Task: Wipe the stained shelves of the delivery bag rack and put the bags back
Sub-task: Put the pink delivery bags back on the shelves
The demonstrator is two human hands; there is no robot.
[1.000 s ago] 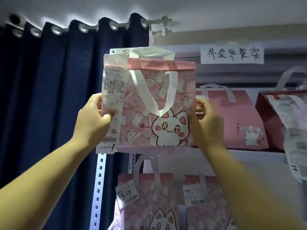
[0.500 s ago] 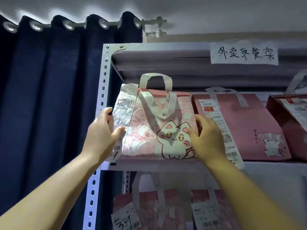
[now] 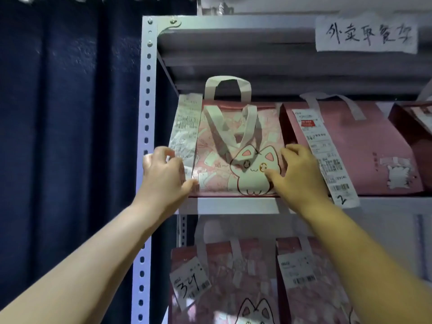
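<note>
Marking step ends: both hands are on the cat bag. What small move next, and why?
Probably let go: the cat bag stands on the upper shelf beside the plain pink bag, with left hand and right hand gripping its lower sides.

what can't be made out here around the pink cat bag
Head view only:
White paper receipt on the pink cat-print bag: print blurred, lower end behind the left hand.
Grey metal shelf top: covered by bags, stains unseen.
Dark red bag: cut off by right edge.
</note>
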